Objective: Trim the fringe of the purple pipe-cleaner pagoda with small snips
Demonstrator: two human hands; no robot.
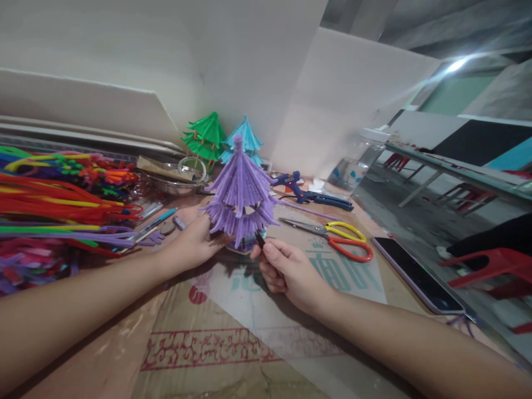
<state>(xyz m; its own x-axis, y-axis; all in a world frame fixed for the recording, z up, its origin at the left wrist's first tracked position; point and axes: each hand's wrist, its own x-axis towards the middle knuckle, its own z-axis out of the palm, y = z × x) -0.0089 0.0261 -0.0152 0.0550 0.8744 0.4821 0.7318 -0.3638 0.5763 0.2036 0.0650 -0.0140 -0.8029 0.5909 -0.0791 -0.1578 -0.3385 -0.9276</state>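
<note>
A purple two-tiered pagoda (240, 188) made of pipe cleaners stands upright in front of me. My left hand (201, 233) is at its left side near the base, fingers partly hidden behind the lower roof and seemingly gripping it. My right hand (285, 263) is closed in a pinch on small black tweezers (260, 239), whose tips point up at the pagoda's lower right, close under the eaves. Whether the tips touch it I cannot tell. Behind stand a green pagoda (208, 136) and a light blue pagoda (246, 136) of similar make.
Bundles of colourful pipe cleaners (50, 202) lie at left, by a metal bowl (170, 180). To the right are scissors (328, 228), a blue glue gun (294, 185), pliers (330, 200), a phone (415, 271) and a clear plastic jar (359, 158). A red stool (494, 266) stands beyond the table edge.
</note>
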